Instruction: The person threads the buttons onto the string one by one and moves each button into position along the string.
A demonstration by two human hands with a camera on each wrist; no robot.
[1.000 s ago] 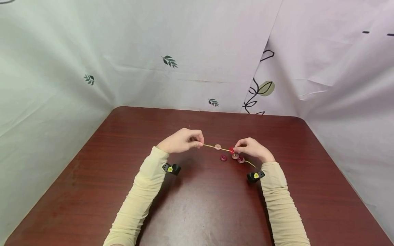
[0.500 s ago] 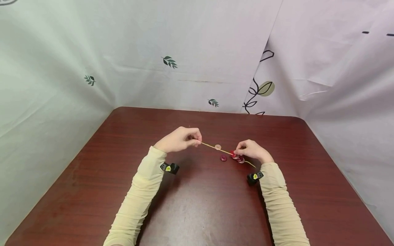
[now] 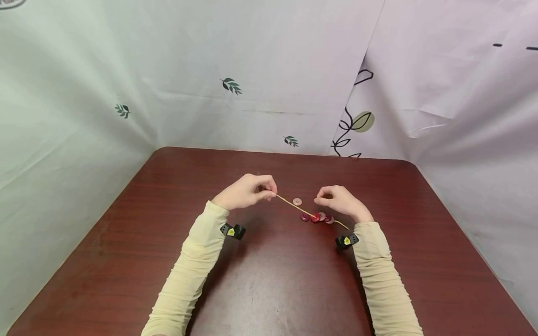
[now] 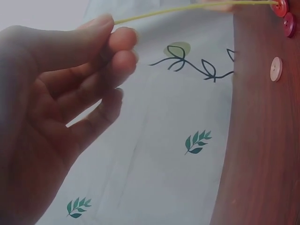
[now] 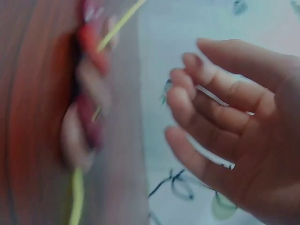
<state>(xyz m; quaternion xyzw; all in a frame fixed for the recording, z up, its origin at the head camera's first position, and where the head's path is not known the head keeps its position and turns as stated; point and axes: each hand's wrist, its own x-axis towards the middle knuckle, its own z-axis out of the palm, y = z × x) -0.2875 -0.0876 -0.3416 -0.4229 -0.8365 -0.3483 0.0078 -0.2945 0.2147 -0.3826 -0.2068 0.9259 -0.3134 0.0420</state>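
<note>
My left hand [image 3: 247,191] pinches one end of a yellow string [image 4: 187,8] between thumb and fingertips, raised above the table. The string slants down rightward, taut, into a bright red button [image 3: 315,218]. Behind that button, pink and dark red buttons [image 5: 91,103] sit threaded in a row on the string, and its tail [image 3: 342,225] sticks out on the right. Just above the row hovers my right hand [image 3: 342,202], its fingers loosely bent and holding nothing. A loose pink button [image 3: 297,201] and a loose dark red button [image 3: 304,217] lie close by.
Everything lies on a dark reddish-brown table [image 3: 260,280]. White cloth [image 3: 269,112] printed with leaves hangs behind the table and along both sides. A small black camera [image 3: 238,232] is strapped to the left wrist, and another [image 3: 342,241] to the right.
My right hand has let go of the red button after pushing it down the string against the others, and has lifted away. The left hand keeps its pinch, nearly in place.
</note>
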